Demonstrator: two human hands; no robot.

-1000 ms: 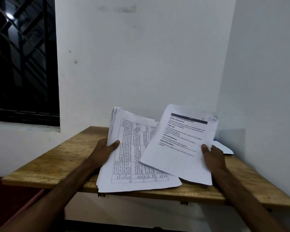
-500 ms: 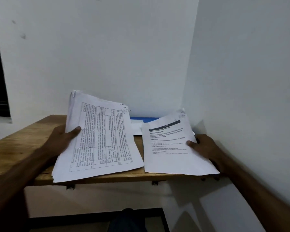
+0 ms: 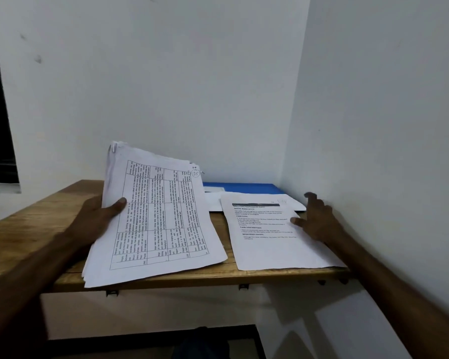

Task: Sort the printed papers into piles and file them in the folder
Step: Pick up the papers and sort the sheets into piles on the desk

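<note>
**Q:** At centre-left of the frame, what is the left hand point(image 3: 99, 216) doing?

**A:** It grips a thick stack of printed papers point(image 3: 161, 224). The thumb lies on the top page and the fingers are hidden beneath. The stack tilts up toward the camera above the wooden table point(image 3: 24, 242), and its lower edge reaches past the table's front edge. The top page shows a ruled grid of text turned sideways.

**Q:** And the right hand point(image 3: 319, 221)?

**A:** At centre-right it is spread, fingers loose, gripping nothing. Only the thumb tip touches the right edge of a single sheet point(image 3: 267, 244), which lies flat on the table near the right-hand wall.

**Q:** Where is the folder?

**A:** The blue folder point(image 3: 246, 187) lies flat at the back of the table, in the corner behind the single sheet. Another white paper point(image 3: 214, 202) lies across its front part and runs under the sheet's top edge.
</note>
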